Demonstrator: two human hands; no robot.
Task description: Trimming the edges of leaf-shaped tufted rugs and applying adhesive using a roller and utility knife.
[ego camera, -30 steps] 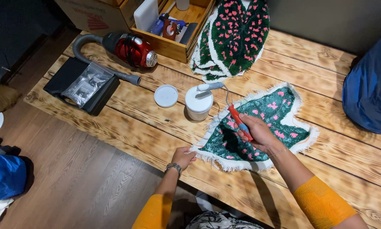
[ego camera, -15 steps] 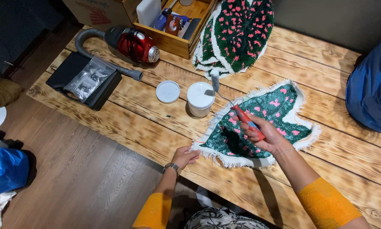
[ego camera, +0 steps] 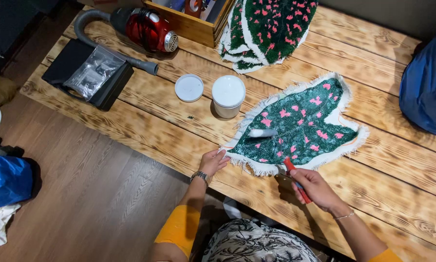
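A green tufted rug (ego camera: 300,127) with pink spots and a white fringe lies flat on the wooden table (ego camera: 387,179). My left hand (ego camera: 212,162) rests on the rug's near left corner, fingers pressed on the fringe. My right hand (ego camera: 316,188) is at the table's near edge, closed around the red handle of a long brush (ego camera: 295,178). The brush's white head (ego camera: 262,132) lies on the rug's left part. A white tub (ego camera: 228,96) stands just left of the rug, its lid (ego camera: 189,87) beside it.
A stack of similar rugs (ego camera: 269,26) lies at the back, next to a wooden crate (ego camera: 198,28). A red hand vacuum (ego camera: 147,29) and a black case with a plastic bag (ego camera: 84,75) sit at the left. Blue bags are at the right (ego camera: 426,82) and on the floor (ego camera: 4,182).
My right hand drew back from over the rug to the table's near edge, and the brush head went from the tub onto the rug. My left hand stayed at the corner.
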